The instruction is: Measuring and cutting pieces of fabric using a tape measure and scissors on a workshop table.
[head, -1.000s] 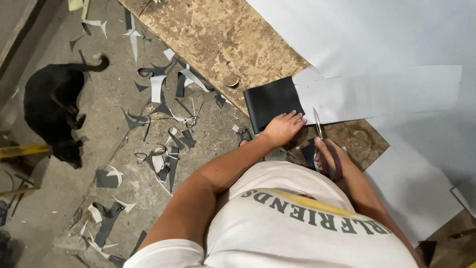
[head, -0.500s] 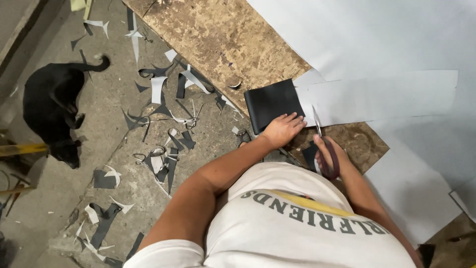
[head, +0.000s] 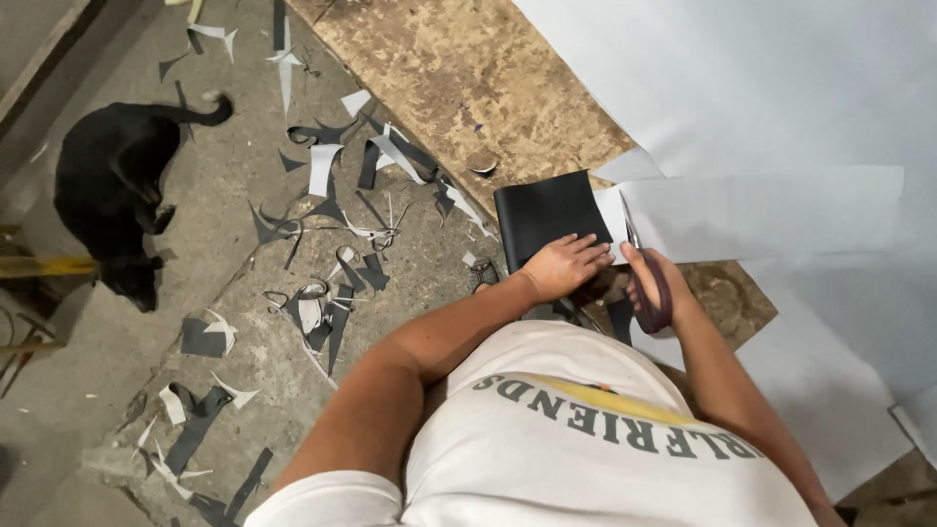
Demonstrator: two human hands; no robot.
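My left hand (head: pixel 564 265) lies flat, fingers spread, on a folded black piece of sheet material (head: pixel 547 210) at the edge of a worn wooden board (head: pixel 468 78). My right hand (head: pixel 656 283) grips scissors with dark red handles (head: pixel 652 293); the blades (head: pixel 630 229) point away from me along the edge of a long white strip (head: pixel 761 210). The strip's black underside is turned up at its left end, under my left hand.
A large white sheet (head: pixel 781 78) covers the board to the right. Several black and white offcuts (head: pixel 332 224) litter the concrete floor at left. A black dog (head: pixel 112 195) lies on the floor at far left, beside a yellow bar (head: pixel 39 265).
The view has shifted slightly. Both hands stay in nearly the same place on the strip, with the scissors edging forward along the material.
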